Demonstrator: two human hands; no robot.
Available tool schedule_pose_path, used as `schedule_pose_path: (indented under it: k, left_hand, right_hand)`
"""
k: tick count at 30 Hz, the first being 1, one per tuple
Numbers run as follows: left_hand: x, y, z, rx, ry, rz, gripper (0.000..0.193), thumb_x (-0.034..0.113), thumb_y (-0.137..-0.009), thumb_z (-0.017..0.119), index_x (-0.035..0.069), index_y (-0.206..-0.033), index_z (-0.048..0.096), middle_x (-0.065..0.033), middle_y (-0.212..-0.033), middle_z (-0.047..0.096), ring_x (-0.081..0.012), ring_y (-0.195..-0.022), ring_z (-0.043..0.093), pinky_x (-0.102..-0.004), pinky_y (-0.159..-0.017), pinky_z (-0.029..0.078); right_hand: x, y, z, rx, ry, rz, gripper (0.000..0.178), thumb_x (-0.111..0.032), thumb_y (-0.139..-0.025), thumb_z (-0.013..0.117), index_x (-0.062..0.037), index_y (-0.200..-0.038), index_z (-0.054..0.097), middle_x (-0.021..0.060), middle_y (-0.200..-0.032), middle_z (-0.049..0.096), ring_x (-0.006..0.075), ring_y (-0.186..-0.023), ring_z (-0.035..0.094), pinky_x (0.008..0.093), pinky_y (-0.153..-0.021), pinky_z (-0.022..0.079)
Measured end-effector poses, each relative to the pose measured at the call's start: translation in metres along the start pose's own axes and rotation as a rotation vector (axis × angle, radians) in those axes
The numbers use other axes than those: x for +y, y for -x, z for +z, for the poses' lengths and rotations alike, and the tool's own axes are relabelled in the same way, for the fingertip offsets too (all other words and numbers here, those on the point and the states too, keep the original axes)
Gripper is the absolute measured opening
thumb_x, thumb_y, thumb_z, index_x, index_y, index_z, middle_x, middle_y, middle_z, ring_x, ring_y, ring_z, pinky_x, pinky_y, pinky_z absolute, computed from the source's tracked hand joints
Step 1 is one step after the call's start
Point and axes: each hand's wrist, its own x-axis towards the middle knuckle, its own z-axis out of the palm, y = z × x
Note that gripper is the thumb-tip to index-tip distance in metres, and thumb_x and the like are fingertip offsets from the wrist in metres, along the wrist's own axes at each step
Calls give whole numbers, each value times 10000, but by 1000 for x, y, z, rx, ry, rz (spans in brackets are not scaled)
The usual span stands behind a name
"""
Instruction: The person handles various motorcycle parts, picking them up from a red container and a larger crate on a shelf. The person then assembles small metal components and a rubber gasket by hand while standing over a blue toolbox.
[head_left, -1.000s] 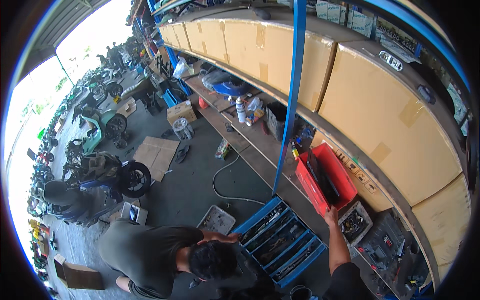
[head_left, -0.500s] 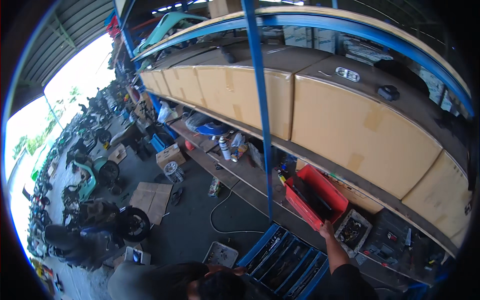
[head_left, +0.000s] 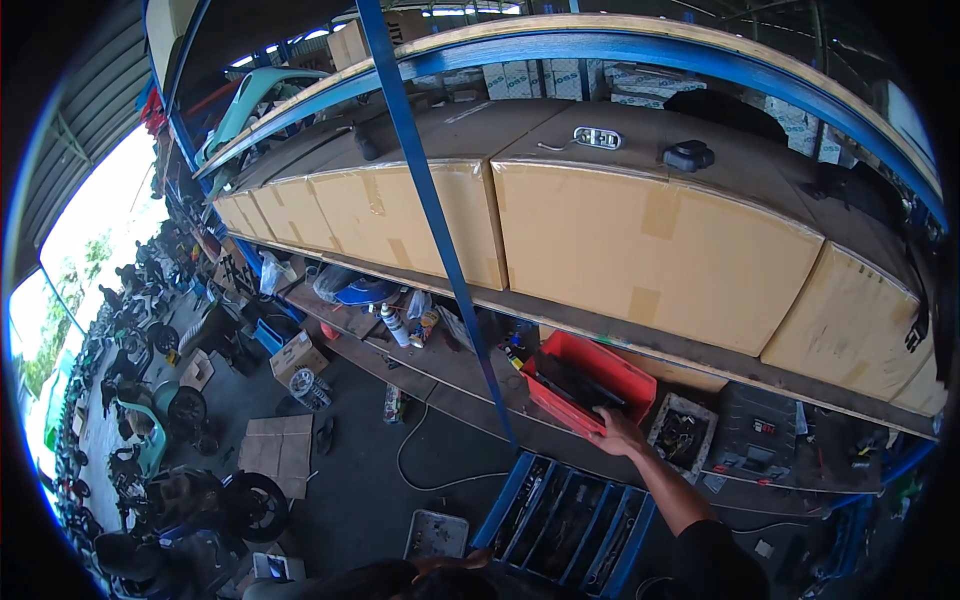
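Observation:
My right hand [head_left: 617, 433] reaches up from the lower right to a red plastic bin [head_left: 572, 412] on the lower shelf. Its fingers curl over the bin's near rim, with the thumb outside. Dark, long pieces [head_left: 578, 378] lie inside the bin; their kind I cannot make out. Right of the bin sits a pale, dirty tray [head_left: 655, 436] of small parts. Below it, a blue cantilever toolbox [head_left: 530, 465] stands open on the floor with tools in its compartments. My left hand does not show.
Large cardboard boxes [head_left: 640, 255] fill the shelf above, behind a blue upright post [head_left: 430, 215]. A dark tool case [head_left: 750, 430] lies on the right. Part of another person [head_left: 450, 565] shows at the lower edge. Motorcycle parts [head_left: 185, 505] crowd the left floor, near flattened cardboard [head_left: 275, 453].
The view has swung to the right, so the scene sits further left. My right hand has shifted left along the bin's rim. The other person has sunk lower in the picture.

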Motion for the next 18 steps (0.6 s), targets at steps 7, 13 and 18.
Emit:
schedule_pose_path:
  k: [7,13,18]
  left_hand:
    - [-1,3,-25,63,1,2,360,297,-890,549,131,-1192,654,-147,-1158,676,-330,-1078,640,-418,-926,505]
    - [-3,16,-6,43,14,31,363,309,-896,542,137,-1195,652,-149,-1158,675,-332,-1077,639,-423,-923,505]
    - [-43,42,3,71,3,-14,365,319,-900,537,141,-1198,650,-151,-1157,675,-335,-1075,639,-428,-921,505]
  right_hand:
    - [-199,-83,-304,467,-394,-566,300,-148,-893,662,-8,-1154,618,140,-1053,694,224,-908,689,361,-826,542]
    - [-190,-211,-395,649,146,-240,334,-206,-911,572,-86,-1221,606,114,-1256,621,303,-1175,572,431,-997,457]
    - [-179,-259,-384,422,145,-36,371,-137,-856,575,-129,-1225,615,115,-1350,572,290,-1232,547,400,-999,458]
